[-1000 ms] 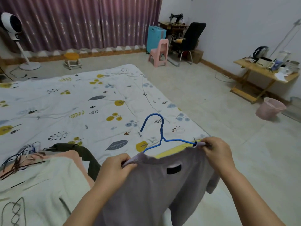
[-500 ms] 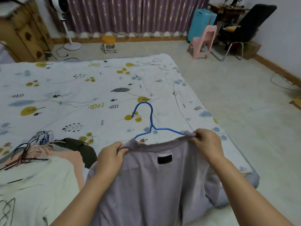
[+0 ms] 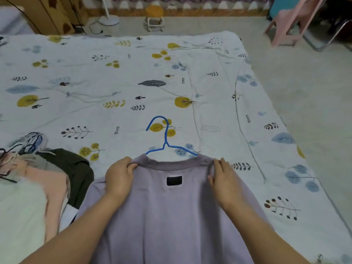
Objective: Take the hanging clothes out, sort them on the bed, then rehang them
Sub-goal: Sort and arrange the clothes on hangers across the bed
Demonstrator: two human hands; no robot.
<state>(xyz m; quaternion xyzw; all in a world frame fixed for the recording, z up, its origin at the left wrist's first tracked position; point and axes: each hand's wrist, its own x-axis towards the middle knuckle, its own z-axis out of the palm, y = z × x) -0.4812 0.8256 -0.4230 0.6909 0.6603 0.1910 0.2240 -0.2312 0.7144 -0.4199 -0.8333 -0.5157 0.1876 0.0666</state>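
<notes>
From the head view, a lilac shirt (image 3: 171, 216) lies spread at the near edge of the bed (image 3: 114, 77), its collar on a blue wire hanger (image 3: 165, 139) whose hook points toward the far edge. The left hand (image 3: 120, 178) pinches the fabric at the collar's left end; the right hand (image 3: 224, 178) pinches it at the right end. Toward the near left corner sits a pile of clothes (image 3: 47, 180), peach, dark green and white, with a bunch of hangers (image 3: 22, 143) just beyond it.
</notes>
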